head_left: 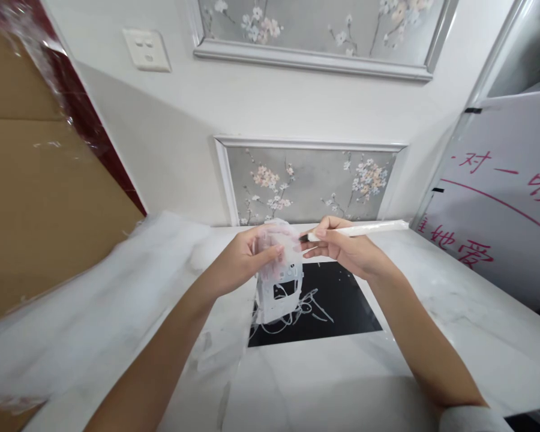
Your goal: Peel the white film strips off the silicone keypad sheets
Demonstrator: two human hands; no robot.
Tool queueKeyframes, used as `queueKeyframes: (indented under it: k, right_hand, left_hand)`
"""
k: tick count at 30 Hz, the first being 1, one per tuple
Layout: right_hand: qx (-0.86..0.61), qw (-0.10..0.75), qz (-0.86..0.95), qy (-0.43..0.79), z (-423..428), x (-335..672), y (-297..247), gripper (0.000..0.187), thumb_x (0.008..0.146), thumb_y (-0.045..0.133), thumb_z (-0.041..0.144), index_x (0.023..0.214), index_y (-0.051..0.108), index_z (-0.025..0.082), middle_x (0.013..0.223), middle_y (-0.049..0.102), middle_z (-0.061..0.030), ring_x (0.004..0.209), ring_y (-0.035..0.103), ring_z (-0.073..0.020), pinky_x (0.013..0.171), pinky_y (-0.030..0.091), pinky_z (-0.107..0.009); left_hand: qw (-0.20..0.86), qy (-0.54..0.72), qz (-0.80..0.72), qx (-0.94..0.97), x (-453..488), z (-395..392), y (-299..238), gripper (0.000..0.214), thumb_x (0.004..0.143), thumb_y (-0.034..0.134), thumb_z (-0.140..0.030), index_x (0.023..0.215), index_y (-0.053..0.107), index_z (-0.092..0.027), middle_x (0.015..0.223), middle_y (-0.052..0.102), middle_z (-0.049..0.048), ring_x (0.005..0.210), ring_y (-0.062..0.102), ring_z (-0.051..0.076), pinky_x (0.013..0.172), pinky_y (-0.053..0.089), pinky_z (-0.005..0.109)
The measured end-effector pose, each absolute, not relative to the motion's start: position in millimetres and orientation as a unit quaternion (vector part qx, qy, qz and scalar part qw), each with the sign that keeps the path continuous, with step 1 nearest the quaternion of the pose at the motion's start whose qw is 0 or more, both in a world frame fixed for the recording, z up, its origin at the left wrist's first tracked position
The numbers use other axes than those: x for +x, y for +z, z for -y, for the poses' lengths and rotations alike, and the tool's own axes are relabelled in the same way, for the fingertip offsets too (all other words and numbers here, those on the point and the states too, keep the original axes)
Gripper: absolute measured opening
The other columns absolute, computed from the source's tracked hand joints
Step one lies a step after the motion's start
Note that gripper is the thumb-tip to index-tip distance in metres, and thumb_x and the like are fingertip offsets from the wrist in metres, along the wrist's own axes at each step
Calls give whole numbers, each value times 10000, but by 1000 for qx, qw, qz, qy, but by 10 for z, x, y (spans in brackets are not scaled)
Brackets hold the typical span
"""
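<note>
A translucent, milky plastic part [279,300] with several cutouts is gripped in my left hand [247,255], fingers behind it and thumb on its face. It is held upright over a black mat [342,306]. My right hand [342,243] is closed around a slim, white-handled tool [373,228]. The tool's dark tip points left, close to the part's right edge; whether it touches cannot be made out. Thin, curled plastic strips [317,306] lie on the mat beside and below the part.
White foam-like sheeting [117,300] and a large cardboard box [36,198] stand along the left. A panelled wall [184,120] rises behind the marble-patterned table [324,384]. On the right is a whiteboard [499,210] with red writing.
</note>
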State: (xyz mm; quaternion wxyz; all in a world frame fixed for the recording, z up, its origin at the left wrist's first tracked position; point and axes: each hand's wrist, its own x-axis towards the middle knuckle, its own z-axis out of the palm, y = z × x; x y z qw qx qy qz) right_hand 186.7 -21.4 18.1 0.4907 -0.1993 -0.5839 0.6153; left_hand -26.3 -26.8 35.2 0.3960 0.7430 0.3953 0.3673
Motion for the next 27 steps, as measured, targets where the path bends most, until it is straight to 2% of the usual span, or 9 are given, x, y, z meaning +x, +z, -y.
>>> queueKeyframes:
  k: [9, 16, 22, 27]
  right_hand:
    - [-203, 526, 601, 566, 219, 1849, 159, 212, 781, 664, 300, 690, 533, 161, 907, 686, -36, 852, 681, -166, 794, 551, -343]
    - [-239, 538, 644, 488, 238, 1814, 139, 200, 801, 638, 333, 741, 548, 165, 827, 689, -23, 809, 679, -148, 808, 550, -350]
    - [-317, 540, 701, 340, 287, 1732, 88, 129, 849, 555, 285, 780, 525, 180, 882, 680, -26, 828, 640, -140, 758, 505, -299]
    - [-331, 545, 742, 207, 216, 1567, -57, 121, 893, 449, 270, 816, 501, 194, 901, 633, -22, 843, 597, -136, 765, 460, -275]
  left_hand:
    - [395, 371, -388, 745, -218, 312, 383, 357, 814, 611, -385, 1148, 599, -260, 677, 661, -21, 540, 631, 116, 458, 501, 170]
    - [349, 429, -424, 717, -115, 275, 287, 284, 756, 667, -436, 919, 680, -204, 650, 683, 3, 560, 642, 132, 423, 474, 165]
    - [234, 490, -414, 731, -80, 291, 235, 223, 772, 660, -384, 796, 715, -169, 668, 692, 4, 560, 637, 122, 550, 505, 211]
    - [21, 499, -379, 779, -6, 298, 143, 251, 820, 609, -309, 623, 683, -172, 581, 644, -2, 560, 598, 117, 550, 437, 222]
